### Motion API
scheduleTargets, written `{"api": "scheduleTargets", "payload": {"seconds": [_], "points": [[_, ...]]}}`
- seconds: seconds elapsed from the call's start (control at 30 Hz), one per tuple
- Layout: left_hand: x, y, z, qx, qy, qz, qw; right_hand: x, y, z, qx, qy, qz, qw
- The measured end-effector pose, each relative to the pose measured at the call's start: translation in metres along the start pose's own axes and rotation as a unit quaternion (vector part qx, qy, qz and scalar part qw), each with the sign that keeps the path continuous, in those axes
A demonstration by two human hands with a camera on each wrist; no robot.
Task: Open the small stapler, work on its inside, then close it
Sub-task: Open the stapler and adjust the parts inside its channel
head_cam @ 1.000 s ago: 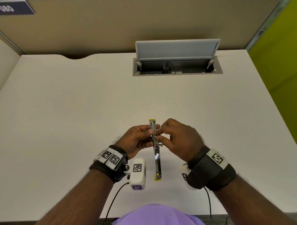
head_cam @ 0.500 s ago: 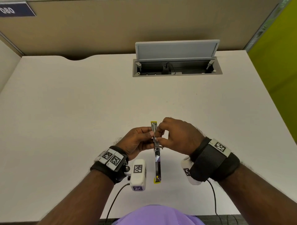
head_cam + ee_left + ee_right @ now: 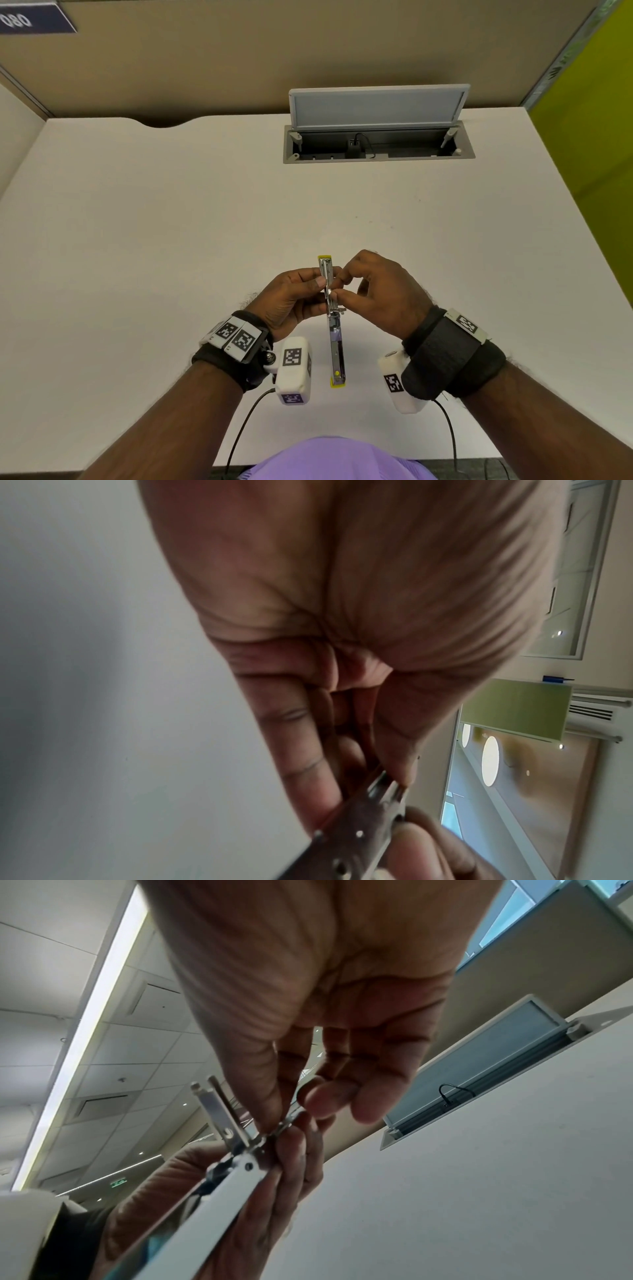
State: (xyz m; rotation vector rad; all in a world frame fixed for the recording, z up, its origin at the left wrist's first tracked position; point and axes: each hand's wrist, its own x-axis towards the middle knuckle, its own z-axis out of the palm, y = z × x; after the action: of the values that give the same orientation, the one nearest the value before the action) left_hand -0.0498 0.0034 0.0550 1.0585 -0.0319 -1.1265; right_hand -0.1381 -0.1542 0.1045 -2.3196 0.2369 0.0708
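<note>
The small stapler (image 3: 334,322) is swung fully open into one long metal strip with yellow ends, held above the white desk (image 3: 171,240). My left hand (image 3: 298,294) grips its far half from the left, thumb on top. My right hand (image 3: 346,286) pinches the metal channel at the middle with thumb and forefinger. In the right wrist view the stapler (image 3: 240,1172) shows its hinge and two thin metal arms sticking up beside my pinching fingers (image 3: 274,1096). The left wrist view shows the stapler (image 3: 359,831) held at my fingertips (image 3: 308,791).
An open cable hatch (image 3: 378,137) with a raised grey lid is set in the desk's far side. A beige partition (image 3: 308,51) stands behind the desk and a green panel (image 3: 589,102) at the right. Cables (image 3: 239,431) run from my wrist cameras to the desk's near edge.
My right hand's fingers have shifted slightly along the stapler's middle. The stapler stays open in the same place, still held by my left hand.
</note>
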Motion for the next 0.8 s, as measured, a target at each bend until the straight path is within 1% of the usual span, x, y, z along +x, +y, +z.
{"api": "scheduleTargets", "payload": {"seconds": [0.17,0.33,0.5,0.8], "points": [[-0.0006,0.0012,0.0008,0.009,-0.002,0.002,1.0,-0.0024,-0.0002,0.0023,0.026,0.018,0.017,0.999],[-0.0008,0.0005,0.0004,0.001,-0.002,-0.003,1.0,-0.0045,-0.0011,0.0029,0.014,0.024,0.028,0.999],[-0.0007,-0.0008,0.0012,0.0,-0.007,-0.004,1.0,-0.005,-0.0003,0.0029,-0.007,0.011,0.044,0.999],[0.0005,-0.0022,0.0026,0.034,-0.011,-0.017,0.999,-0.0042,-0.0085,-0.0064,-0.137,-0.045,0.02,0.989]]}}
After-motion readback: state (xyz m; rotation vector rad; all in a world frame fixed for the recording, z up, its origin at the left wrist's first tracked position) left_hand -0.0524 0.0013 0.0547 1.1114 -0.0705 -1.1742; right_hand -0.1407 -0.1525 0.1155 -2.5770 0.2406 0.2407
